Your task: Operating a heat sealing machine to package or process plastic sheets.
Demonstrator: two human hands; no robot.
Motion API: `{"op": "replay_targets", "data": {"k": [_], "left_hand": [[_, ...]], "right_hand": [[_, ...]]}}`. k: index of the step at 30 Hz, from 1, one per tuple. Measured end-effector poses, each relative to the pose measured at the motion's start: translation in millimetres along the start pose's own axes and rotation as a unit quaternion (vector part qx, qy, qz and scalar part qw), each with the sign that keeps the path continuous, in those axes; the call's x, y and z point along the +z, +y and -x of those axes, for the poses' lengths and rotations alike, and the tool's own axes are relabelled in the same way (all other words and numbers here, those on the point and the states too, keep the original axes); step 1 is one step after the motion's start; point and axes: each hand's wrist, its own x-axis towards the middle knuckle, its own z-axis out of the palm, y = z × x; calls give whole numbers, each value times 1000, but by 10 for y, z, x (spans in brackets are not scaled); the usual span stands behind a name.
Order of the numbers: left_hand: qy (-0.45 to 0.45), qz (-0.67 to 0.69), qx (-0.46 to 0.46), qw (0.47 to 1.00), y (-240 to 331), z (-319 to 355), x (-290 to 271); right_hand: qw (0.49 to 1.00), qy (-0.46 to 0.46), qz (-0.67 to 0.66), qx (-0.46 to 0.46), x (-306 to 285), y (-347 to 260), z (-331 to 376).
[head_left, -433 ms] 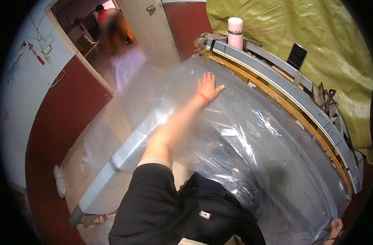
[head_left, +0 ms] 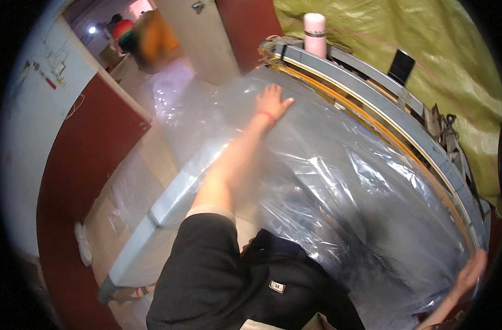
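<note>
A large sheet of clear plastic film (head_left: 339, 181) lies wrinkled and shiny in front of me, spread up to a long sealing-machine-like bar (head_left: 366, 82). My left hand (head_left: 273, 104), with a red band at the wrist, rests palm down on the film's far part, its fingers outstretched and holding nothing. At the right end of the bar, my right hand (head_left: 471, 272) is at the film's right edge. Motion blur smears its fingers, so whether they grip the film cannot be made out.
A pink bottle (head_left: 315, 36) and a dark phone (head_left: 401, 67) stand behind the bar, before a yellow-green tarp (head_left: 366, 33). Metal clamps (head_left: 446, 126) hang near its right end. Left of me runs a grey frame rail (head_left: 132, 239). A person (head_left: 152, 41) bends beyond the open door (head_left: 198, 38).
My right hand has moved up and along the film's right edge toward the bar's end. My left hand stays flat on the film. The film lies flatter near the bar; the person beyond the door has shifted.
</note>
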Motion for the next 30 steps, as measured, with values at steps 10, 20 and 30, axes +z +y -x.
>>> {"op": "replay_targets", "data": {"k": [10, 20, 30], "left_hand": [[-16, 53, 59, 997, -1284, -499, 136], [-12, 5, 125, 992, -2119, -1096, 301], [-37, 49, -118, 991, -2337, -918, -66]], "right_hand": [[860, -195, 78, 466, 456, 355, 1193], [832, -255, 130, 476, 153, 237, 1557], [903, -216, 87, 361, 918, -23, 638]]}}
